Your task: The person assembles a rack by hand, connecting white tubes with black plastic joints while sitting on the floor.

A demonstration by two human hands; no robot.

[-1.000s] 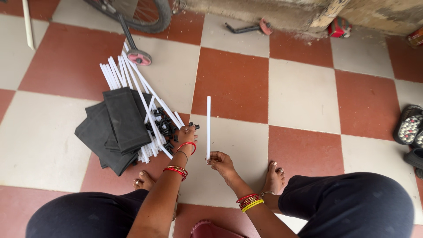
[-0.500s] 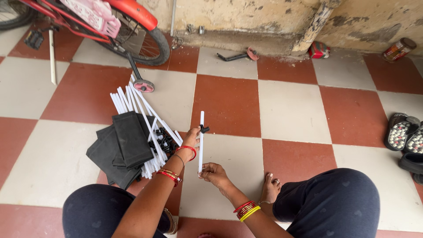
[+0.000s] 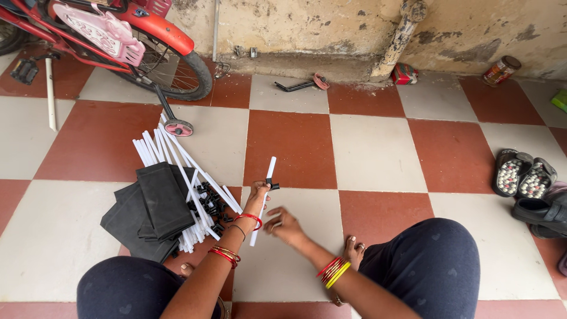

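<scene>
L hand (image 3: 257,195) has its fingers clenched round a thin white plastic rod (image 3: 263,201), gripped approx mid-length; rod is tilted, top end toward 1 o'clock, with a small black plastic connector (image 3: 273,186) clipped on it just above the fingers. R hand (image 3: 284,225), at 4 o'clock of L hand and just beside the rod's lower end, has fingers loosely spread, holding nothing, not touching the rod as far as I can tell. At 9 o'clock of L hand on the red-and-white checked floor (image 3: 378,147): bundle of white rods (image 3: 171,155), pile of small black connectors (image 3: 207,204), folded black fabric pieces (image 3: 150,212). By the wall at 1 o'clock: small red box-shaped packet (image 3: 404,73), brown cylindrical jar (image 3: 501,70) lying on its side.
</scene>
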